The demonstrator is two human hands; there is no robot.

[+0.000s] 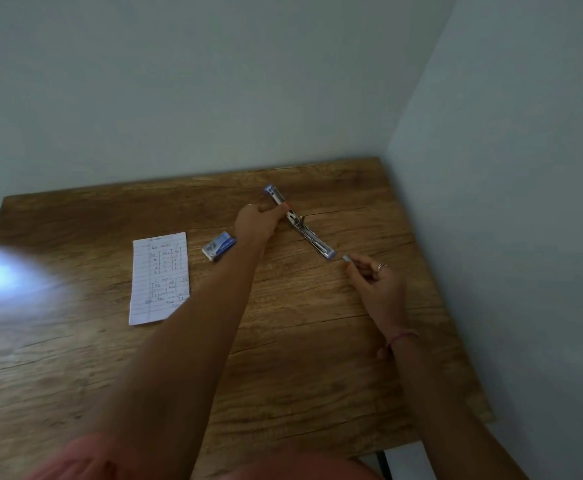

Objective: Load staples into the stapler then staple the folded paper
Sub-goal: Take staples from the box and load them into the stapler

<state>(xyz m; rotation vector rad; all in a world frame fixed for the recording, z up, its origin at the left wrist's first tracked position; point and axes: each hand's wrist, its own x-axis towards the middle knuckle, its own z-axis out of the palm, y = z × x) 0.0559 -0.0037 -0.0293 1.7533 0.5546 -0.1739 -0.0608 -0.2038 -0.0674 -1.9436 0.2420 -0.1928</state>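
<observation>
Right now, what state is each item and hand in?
stapler: swung fully open, flat on the table
staple strip: pinched, just off the stapler's near end
staple box: lying beside the stapler
folded paper: flat, untouched
left hand: holds the stapler
right hand: pinches the strip

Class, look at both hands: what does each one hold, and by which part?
Left hand holds the opened stapler near its hinge, on the far half. Right hand pinches a small staple strip by its near end.
</observation>
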